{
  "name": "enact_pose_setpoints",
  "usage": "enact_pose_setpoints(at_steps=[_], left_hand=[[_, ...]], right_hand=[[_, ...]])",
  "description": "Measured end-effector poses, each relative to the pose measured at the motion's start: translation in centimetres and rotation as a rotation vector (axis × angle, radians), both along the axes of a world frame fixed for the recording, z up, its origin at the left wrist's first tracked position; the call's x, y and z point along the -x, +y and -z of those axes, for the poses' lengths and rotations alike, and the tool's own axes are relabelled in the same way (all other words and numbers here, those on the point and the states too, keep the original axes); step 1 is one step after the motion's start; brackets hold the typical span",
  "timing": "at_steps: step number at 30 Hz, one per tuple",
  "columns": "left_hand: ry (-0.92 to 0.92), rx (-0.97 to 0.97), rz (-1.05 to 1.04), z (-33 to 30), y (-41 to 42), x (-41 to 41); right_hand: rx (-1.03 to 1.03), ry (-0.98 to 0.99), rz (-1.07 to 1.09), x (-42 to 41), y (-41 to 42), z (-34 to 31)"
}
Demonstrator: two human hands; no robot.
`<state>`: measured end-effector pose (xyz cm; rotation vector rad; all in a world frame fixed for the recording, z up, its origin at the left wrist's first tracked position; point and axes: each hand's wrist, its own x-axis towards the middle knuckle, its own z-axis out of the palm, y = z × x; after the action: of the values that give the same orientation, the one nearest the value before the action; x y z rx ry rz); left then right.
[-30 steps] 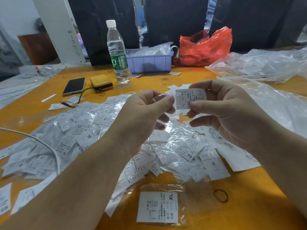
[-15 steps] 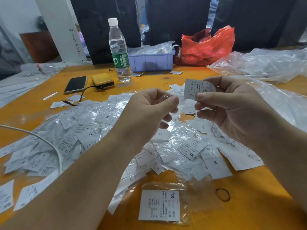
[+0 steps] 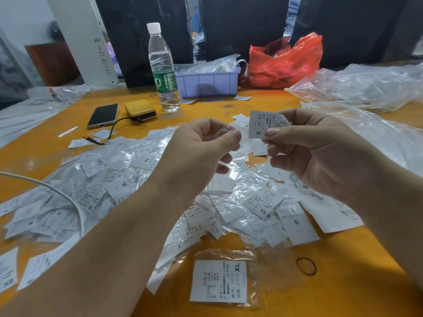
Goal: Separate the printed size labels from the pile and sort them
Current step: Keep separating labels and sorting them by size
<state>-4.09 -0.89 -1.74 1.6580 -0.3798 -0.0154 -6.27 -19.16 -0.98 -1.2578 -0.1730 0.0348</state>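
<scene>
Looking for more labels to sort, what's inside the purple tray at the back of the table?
The purple tray holds crumpled clear plastic bags heaped above its rim. Whatever lies beneath them is hidden by the tray's wall.

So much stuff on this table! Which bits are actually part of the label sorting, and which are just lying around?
Part of the job:
S label, pinched in the right hand
clear sleeve, in the left hand
label pile
bagged XL label

Lying about:
water bottle
phone
yellow power bank
red plastic bag
rubber band
</scene>
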Motion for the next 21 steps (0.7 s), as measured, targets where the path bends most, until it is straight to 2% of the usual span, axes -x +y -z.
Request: enact_pose_setpoints(at_steps=[12,21], left_hand=[[0.014,0.018,-0.028,-0.17,-0.03,0.08],[0.0,-0.021,-0.03,-0.18,0.04,0.06]], right_hand=[[0.177,0.048,0.016,-0.22,-0.18,0.37],[0.33,-0.107,0.042,-0.13,-0.35,0.53]])
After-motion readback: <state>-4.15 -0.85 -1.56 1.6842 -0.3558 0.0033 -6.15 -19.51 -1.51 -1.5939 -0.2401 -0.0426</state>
